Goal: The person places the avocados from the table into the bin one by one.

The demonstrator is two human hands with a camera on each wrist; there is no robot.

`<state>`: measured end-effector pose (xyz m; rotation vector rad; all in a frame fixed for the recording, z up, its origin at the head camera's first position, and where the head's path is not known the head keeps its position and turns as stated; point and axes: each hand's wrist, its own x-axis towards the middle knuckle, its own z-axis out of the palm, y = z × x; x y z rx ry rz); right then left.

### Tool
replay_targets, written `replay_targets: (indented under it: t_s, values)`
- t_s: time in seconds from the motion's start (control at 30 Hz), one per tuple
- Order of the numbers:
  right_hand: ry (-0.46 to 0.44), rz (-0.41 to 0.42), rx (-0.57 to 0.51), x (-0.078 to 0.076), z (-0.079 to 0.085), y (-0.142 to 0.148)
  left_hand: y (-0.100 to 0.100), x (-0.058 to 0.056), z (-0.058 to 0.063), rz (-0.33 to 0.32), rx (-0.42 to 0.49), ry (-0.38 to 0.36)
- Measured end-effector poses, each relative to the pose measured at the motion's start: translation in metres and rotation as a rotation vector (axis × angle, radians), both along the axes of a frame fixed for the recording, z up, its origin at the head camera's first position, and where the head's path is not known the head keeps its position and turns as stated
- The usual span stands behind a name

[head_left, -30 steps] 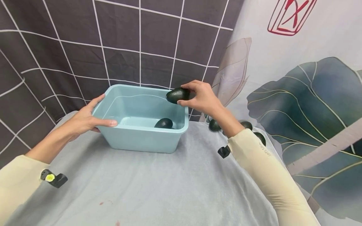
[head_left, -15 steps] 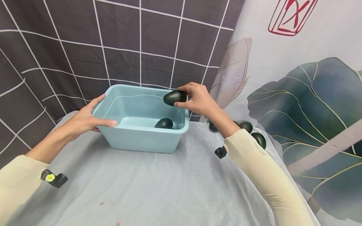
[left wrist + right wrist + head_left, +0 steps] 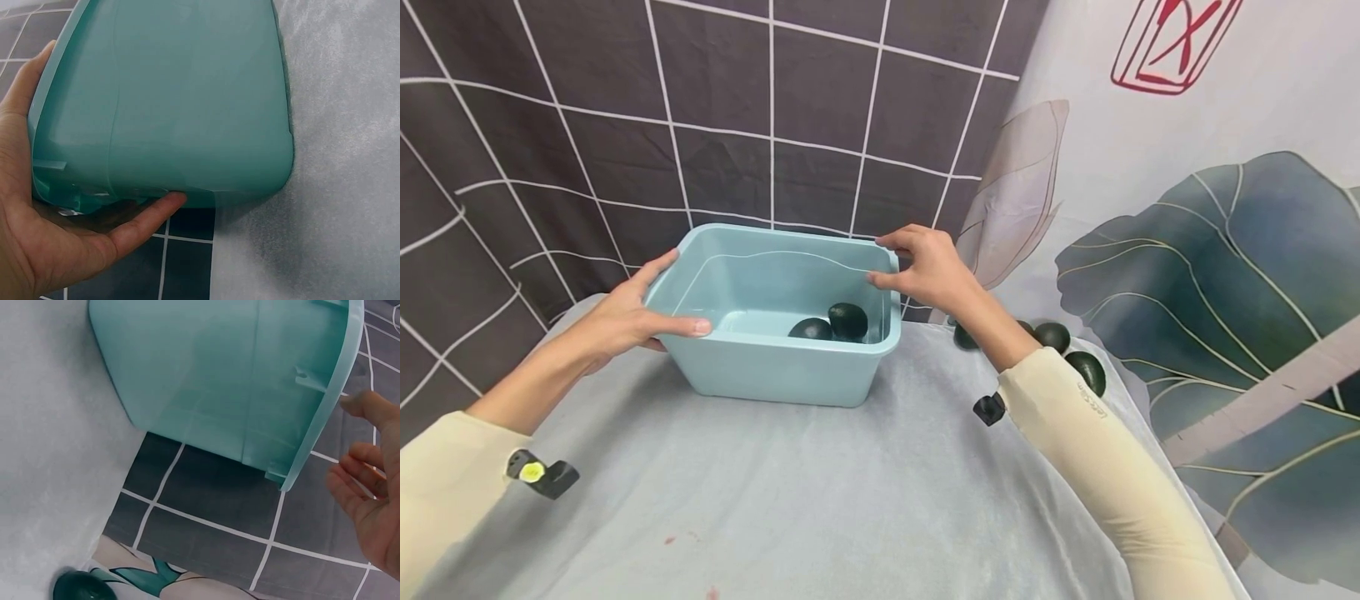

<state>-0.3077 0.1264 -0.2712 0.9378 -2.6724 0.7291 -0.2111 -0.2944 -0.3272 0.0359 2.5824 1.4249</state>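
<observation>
A light blue plastic bin [image 3: 775,373] stands on the cloth, with two dark green avocados inside: one [image 3: 810,329] lying left and the other [image 3: 848,322] against it on the right. My left hand [image 3: 613,323] grips the bin's left end, thumb along the front rim and the other fingers at the side; the left wrist view shows a finger under the rim. Over the bin's right end hovers my right hand [image 3: 931,265], holding nothing, thumb and fingers apart. In the right wrist view that hand [image 3: 375,475] is beside the bin's rim.
Several more avocados lie at the table's right edge, among them one [image 3: 1086,372] by the right sleeve and one [image 3: 1052,337] behind it. A grey cloth [image 3: 775,500] covers the table. A dark grid-patterned curtain [image 3: 820,92] hangs close behind the bin.
The avocado that my right hand held over the bin has been let go and now lies inside. The other avocado has shifted slightly left. My left hand and the bin stay put.
</observation>
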Motion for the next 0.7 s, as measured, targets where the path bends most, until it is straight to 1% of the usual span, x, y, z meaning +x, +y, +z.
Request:
replay_targets:
  t_s: [0.2,0.37,0.7]
  values:
    - [0.011,-0.004,-0.038,0.001,-0.004,0.009,0.000,0.000,0.001,0.000,-0.009,0.002]
    - [0.008,-0.038,-0.058,0.001,-0.008,0.018,0.000,0.000,0.001,0.003,-0.014,0.003]
    - [-0.068,-0.091,-0.107,0.002,-0.015,0.036,-0.001,0.000,-0.002,0.000,-0.014,0.012]
